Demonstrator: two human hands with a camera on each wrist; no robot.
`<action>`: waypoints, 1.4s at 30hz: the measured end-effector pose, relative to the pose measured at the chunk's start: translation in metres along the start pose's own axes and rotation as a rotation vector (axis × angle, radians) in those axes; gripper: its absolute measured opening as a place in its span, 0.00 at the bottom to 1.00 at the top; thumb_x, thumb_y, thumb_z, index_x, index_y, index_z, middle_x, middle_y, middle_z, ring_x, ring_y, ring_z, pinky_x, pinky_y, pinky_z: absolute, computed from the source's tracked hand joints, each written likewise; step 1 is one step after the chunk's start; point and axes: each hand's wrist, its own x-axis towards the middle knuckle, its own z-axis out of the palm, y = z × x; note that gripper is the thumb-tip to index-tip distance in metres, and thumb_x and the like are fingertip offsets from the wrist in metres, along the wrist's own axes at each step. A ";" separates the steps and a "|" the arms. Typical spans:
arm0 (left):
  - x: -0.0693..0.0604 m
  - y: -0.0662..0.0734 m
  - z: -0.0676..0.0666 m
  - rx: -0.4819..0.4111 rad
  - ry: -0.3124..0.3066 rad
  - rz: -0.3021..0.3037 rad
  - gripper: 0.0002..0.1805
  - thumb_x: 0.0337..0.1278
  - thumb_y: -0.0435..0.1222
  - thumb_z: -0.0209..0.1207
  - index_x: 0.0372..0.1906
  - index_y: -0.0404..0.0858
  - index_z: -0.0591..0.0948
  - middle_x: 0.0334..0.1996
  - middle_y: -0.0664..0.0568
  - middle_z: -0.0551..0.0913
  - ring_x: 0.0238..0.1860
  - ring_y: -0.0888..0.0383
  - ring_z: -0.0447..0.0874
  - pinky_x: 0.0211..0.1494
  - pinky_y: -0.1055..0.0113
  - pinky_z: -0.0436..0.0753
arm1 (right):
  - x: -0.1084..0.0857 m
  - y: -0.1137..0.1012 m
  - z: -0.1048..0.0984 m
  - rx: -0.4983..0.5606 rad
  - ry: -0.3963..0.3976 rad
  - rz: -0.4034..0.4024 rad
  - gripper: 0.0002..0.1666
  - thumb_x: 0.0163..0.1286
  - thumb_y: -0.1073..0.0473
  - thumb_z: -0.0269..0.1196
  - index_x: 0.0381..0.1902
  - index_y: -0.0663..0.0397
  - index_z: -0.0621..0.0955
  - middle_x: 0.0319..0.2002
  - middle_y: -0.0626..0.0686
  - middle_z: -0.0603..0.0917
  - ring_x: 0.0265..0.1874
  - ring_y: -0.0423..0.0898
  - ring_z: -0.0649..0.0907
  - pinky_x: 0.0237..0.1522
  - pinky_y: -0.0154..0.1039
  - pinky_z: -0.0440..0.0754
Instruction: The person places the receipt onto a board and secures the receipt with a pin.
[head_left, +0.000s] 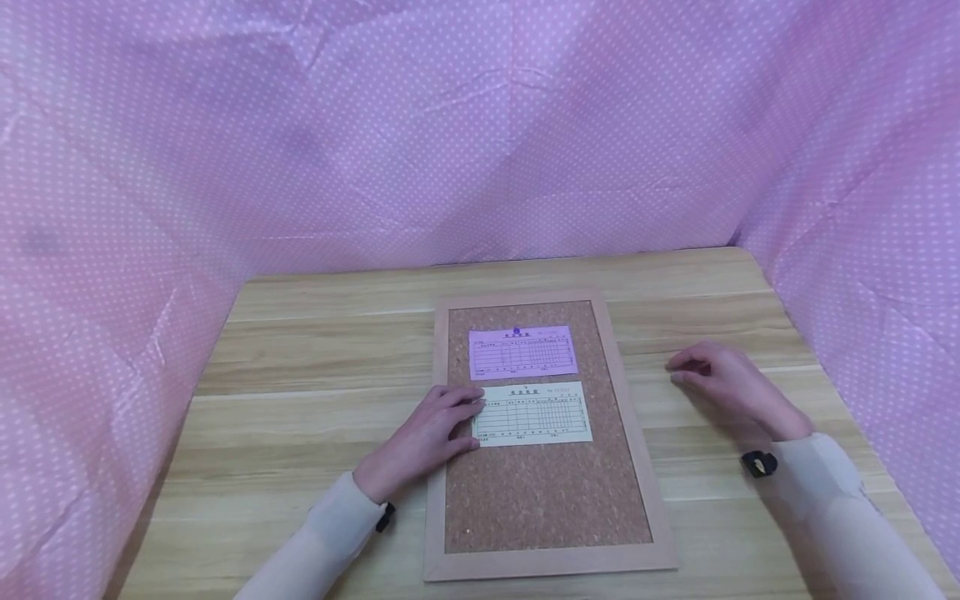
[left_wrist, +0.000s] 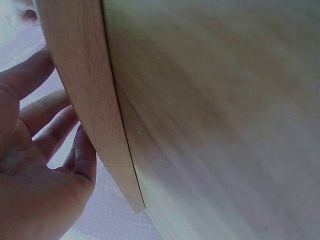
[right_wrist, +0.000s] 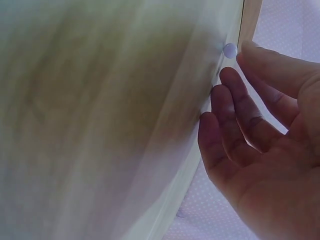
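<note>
A cork board (head_left: 540, 500) in a wooden frame lies on the table. Near its top is a purple printed slip (head_left: 525, 362) with a purple pin (head_left: 517, 331) at its upper edge. Just below lies a pale printed slip (head_left: 528, 421). My left hand (head_left: 420, 437) touches this slip's left edge with extended fingers and thumb, its palm over the board's left side. To the right of the board, my right hand (head_left: 723, 379) is raised over the table. A pale round-headed thumbtack (right_wrist: 230, 50) shows at its pinched thumb and index fingertips.
The wood-grain table (head_left: 315, 350) extends on both sides of the board. A pink dotted cloth (head_left: 480, 133) hangs behind the table and along its sides. The board's frame (left_wrist: 85, 75) rises as a low edge beside my left fingers.
</note>
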 end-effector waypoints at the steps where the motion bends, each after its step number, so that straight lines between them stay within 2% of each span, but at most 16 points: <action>1: 0.000 0.000 0.000 0.001 -0.001 0.000 0.33 0.62 0.44 0.71 0.68 0.33 0.78 0.72 0.46 0.73 0.66 0.47 0.70 0.70 0.51 0.73 | 0.000 0.000 0.000 -0.002 -0.001 -0.003 0.08 0.73 0.62 0.67 0.47 0.56 0.88 0.46 0.55 0.89 0.47 0.55 0.86 0.50 0.37 0.80; 4: 0.000 0.000 0.000 0.001 0.001 0.003 0.33 0.62 0.43 0.71 0.68 0.33 0.78 0.72 0.46 0.73 0.66 0.47 0.70 0.69 0.51 0.73 | 0.001 0.000 0.000 -0.007 -0.006 -0.005 0.06 0.73 0.62 0.67 0.45 0.54 0.88 0.45 0.54 0.90 0.47 0.55 0.86 0.51 0.38 0.80; 11: 0.000 0.000 0.000 -0.001 0.005 0.005 0.32 0.62 0.43 0.71 0.67 0.32 0.79 0.72 0.45 0.73 0.66 0.47 0.70 0.69 0.51 0.73 | 0.004 -0.002 0.001 -0.034 -0.017 -0.016 0.05 0.70 0.65 0.68 0.41 0.53 0.89 0.44 0.53 0.89 0.46 0.55 0.86 0.51 0.46 0.81; 16: 0.000 0.000 0.000 0.001 0.004 0.005 0.32 0.62 0.43 0.71 0.67 0.33 0.79 0.72 0.45 0.73 0.66 0.47 0.70 0.69 0.51 0.73 | 0.005 -0.001 0.002 -0.055 -0.020 0.000 0.02 0.70 0.65 0.68 0.38 0.55 0.88 0.42 0.52 0.89 0.44 0.52 0.85 0.48 0.44 0.81; 22: 0.000 0.000 0.000 -0.003 0.001 0.005 0.32 0.63 0.43 0.71 0.68 0.33 0.79 0.72 0.46 0.73 0.66 0.47 0.70 0.69 0.51 0.73 | 0.005 -0.002 0.002 -0.037 -0.022 0.034 0.04 0.73 0.62 0.67 0.40 0.55 0.88 0.42 0.54 0.89 0.45 0.54 0.85 0.49 0.45 0.81; 26: 0.000 0.000 -0.001 -0.005 -0.001 0.007 0.32 0.63 0.43 0.71 0.68 0.33 0.79 0.72 0.46 0.73 0.65 0.48 0.69 0.69 0.52 0.73 | 0.004 -0.004 0.002 -0.012 -0.001 0.033 0.06 0.75 0.61 0.65 0.42 0.55 0.88 0.42 0.54 0.90 0.45 0.54 0.86 0.49 0.40 0.81; 30: 0.000 0.000 -0.001 -0.005 -0.003 0.004 0.32 0.63 0.43 0.71 0.68 0.33 0.78 0.72 0.46 0.73 0.65 0.48 0.69 0.68 0.52 0.74 | 0.002 -0.007 0.003 -0.007 0.044 -0.001 0.05 0.75 0.63 0.64 0.42 0.55 0.87 0.42 0.54 0.90 0.44 0.53 0.86 0.47 0.35 0.81; 36: 0.000 0.000 -0.001 -0.002 -0.008 -0.003 0.32 0.64 0.44 0.71 0.68 0.33 0.79 0.72 0.46 0.73 0.65 0.48 0.69 0.68 0.52 0.74 | 0.000 -0.012 0.007 0.001 0.119 -0.040 0.05 0.74 0.67 0.65 0.43 0.58 0.87 0.41 0.56 0.90 0.42 0.45 0.86 0.45 0.25 0.79; 42: 0.000 -0.001 0.000 0.000 -0.006 0.000 0.32 0.63 0.44 0.71 0.68 0.33 0.78 0.72 0.46 0.73 0.64 0.48 0.70 0.67 0.52 0.74 | 0.002 -0.020 0.011 0.000 0.192 -0.078 0.05 0.72 0.68 0.66 0.42 0.59 0.87 0.39 0.56 0.90 0.40 0.40 0.85 0.44 0.20 0.77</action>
